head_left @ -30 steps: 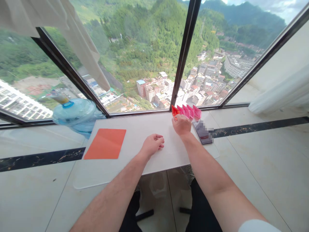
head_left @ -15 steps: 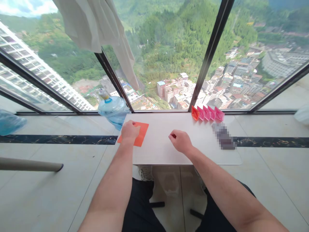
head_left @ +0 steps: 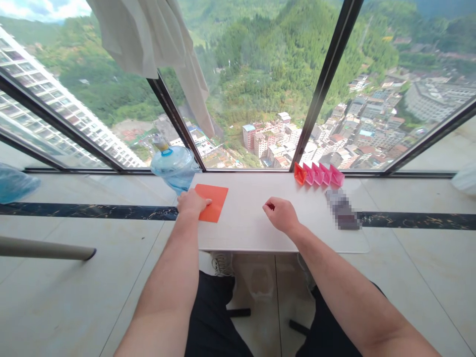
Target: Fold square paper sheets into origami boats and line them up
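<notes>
An orange paper sheet (head_left: 213,202) lies flat at the left end of a small white table (head_left: 245,228). My left hand (head_left: 191,203) rests on the sheet's left edge, fingers laid on the paper. My right hand (head_left: 280,214) sits on the table's middle, loosely curled with nothing visible in it. A row of folded paper pieces (head_left: 318,174), one orange and several pink, stands at the table's far right edge by the window.
A phone (head_left: 342,209) lies at the table's right end. A blue water jug (head_left: 174,166) lies on the sill behind the table's left corner. White curtains hang at upper left. A grey tube (head_left: 44,249) lies on the tiled floor at left.
My right hand has left the folded pieces and come back to the table's middle. My left hand has reached left onto the orange sheet. The view has swung left.
</notes>
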`<state>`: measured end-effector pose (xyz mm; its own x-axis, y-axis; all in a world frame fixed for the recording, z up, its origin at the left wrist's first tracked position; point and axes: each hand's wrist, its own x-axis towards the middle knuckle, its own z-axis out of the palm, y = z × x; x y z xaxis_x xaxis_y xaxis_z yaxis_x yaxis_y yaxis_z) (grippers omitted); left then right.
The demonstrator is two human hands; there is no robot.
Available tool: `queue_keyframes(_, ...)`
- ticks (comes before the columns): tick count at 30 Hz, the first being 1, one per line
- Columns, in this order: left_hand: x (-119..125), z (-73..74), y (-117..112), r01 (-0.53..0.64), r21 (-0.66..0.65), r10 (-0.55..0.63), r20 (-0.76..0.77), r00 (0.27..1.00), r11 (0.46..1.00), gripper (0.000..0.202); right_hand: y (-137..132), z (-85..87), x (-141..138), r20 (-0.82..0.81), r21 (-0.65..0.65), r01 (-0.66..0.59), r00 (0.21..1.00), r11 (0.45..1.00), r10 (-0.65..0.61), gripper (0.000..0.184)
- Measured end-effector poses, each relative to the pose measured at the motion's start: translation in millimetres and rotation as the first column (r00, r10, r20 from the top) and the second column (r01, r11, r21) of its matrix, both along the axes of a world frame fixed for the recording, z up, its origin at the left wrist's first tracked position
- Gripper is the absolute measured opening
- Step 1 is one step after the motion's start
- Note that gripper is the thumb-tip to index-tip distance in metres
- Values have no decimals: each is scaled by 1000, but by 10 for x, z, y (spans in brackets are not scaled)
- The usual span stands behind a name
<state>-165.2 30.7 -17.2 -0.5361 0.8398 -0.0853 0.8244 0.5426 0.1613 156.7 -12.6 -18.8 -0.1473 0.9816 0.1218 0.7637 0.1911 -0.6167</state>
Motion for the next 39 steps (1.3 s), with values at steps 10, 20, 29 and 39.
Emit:
queue_keyframes(10,147,97,-175,-46,58,41,71,997,997,69,-244,-194,-572,183,61,-447,884,893,430,33)
queue_keyframes(20,123,13,-197,-45,120,35,80,996,992,72,-197,-267,-991,327,72,-581,781,810,531,44)
queue_keyframes(29,79,3,-227,-37,155,17,128,992,987,57,-252,-219,-1124,421,54,-615,728,786,541,44)
queue_keyframes(39,20,238,-262,-274,442,-31,570,821,854,7,-50,-276,-954,-185,-9,-244,953,970,239,39)
